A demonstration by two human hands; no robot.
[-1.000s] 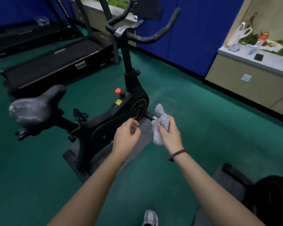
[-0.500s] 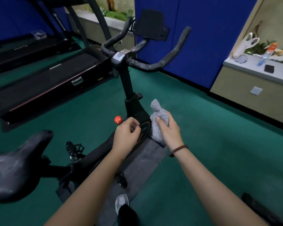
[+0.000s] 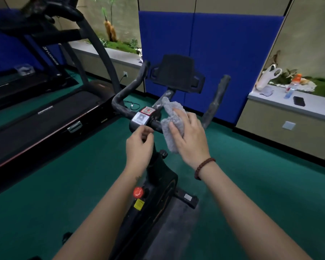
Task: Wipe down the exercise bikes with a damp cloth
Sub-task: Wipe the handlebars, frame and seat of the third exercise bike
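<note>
A black exercise bike [image 3: 158,186] stands in front of me, its handlebar [image 3: 120,99] and black tablet holder [image 3: 176,73] at centre. My right hand [image 3: 190,136] lies with straight fingers on a grey cloth [image 3: 170,119] and presses it against the handlebar's middle section, just right of the stickered stem clamp [image 3: 141,118]. My left hand [image 3: 139,147] hovers just below that clamp with loosely curled fingers and holds nothing. A red knob [image 3: 138,192] sits on the frame lower down.
Two treadmills [image 3: 45,117] stand to the left on the green floor. Blue wall panels [image 3: 214,53] rise behind the bike. At the right, a low counter [image 3: 289,117] carries a spray bottle [image 3: 291,87], a phone and a white bag. A grey mat [image 3: 173,228] lies under the bike.
I have stepped closer and looked up. Both hands rose from beside the bike's frame to the handlebar. My right hand opened flat and laid the cloth onto the bar.
</note>
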